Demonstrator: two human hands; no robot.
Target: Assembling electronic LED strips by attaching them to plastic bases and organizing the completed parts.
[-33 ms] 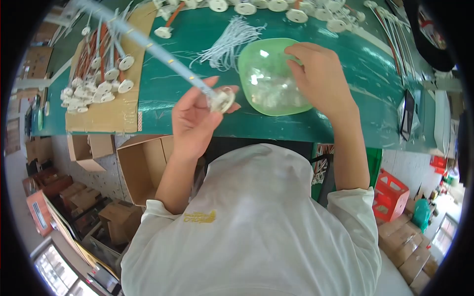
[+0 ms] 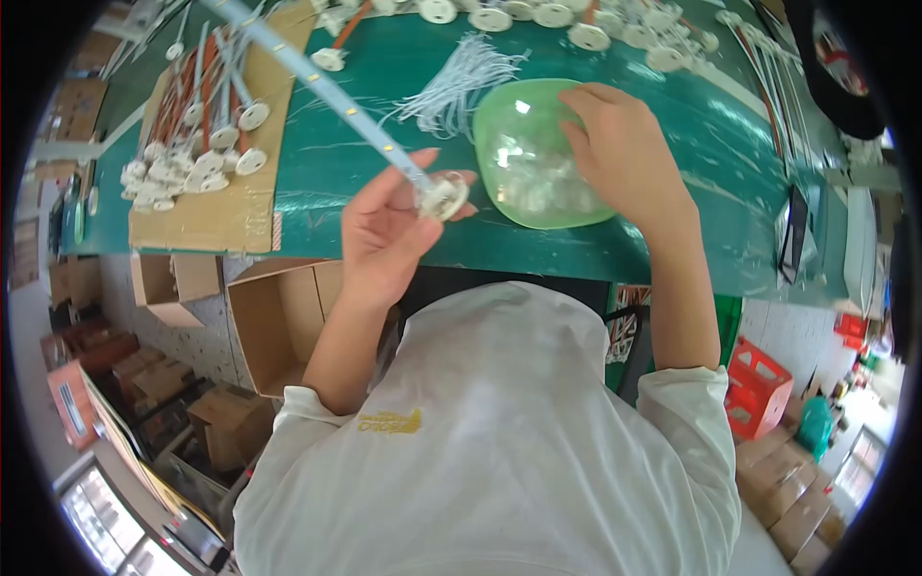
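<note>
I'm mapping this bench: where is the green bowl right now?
High in the head view, right of centre, the green bowl sits on the table, to the right of the white cords, with the right hand over its right side.

Left hand [image 2: 384, 235] pinches palm-up; right hand [image 2: 622, 158] curls palm-down.

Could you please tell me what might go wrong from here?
The long, flat pale-blue strip with small yellow rectangles might swing or bend, since the left hand holds only its whitish round end piece. The right hand, over the right side of the translucent green bowl, could tip it and spill the small clear-looking pieces inside. If shifted, the bowl might also snag the thin white cords beside it.
</note>
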